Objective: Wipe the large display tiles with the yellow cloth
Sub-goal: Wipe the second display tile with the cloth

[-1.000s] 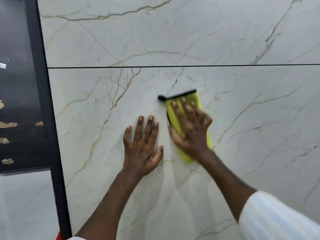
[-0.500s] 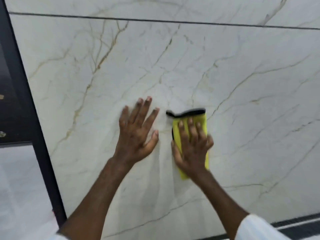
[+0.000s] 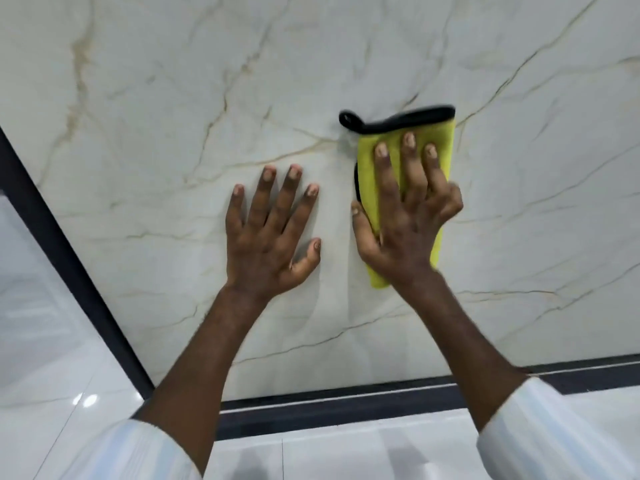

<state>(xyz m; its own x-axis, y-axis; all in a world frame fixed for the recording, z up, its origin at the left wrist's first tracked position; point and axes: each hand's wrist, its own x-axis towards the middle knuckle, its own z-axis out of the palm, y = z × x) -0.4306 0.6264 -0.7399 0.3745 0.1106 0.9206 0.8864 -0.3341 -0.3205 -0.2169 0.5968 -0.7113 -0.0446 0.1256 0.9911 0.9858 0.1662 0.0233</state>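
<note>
Yellow cloth (image 3: 367, 161) sits flat on the marble tile (image 3: 173, 98), pressed under straight fingers of your right hand (image 3: 405, 223); your left hand (image 3: 266, 237) lies flat just left, holding nothing.

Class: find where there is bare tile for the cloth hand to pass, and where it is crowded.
Bare tile lies right of the yellow cloth and above both hands. Crowded: the narrow strip between left hand and right hand.
</note>
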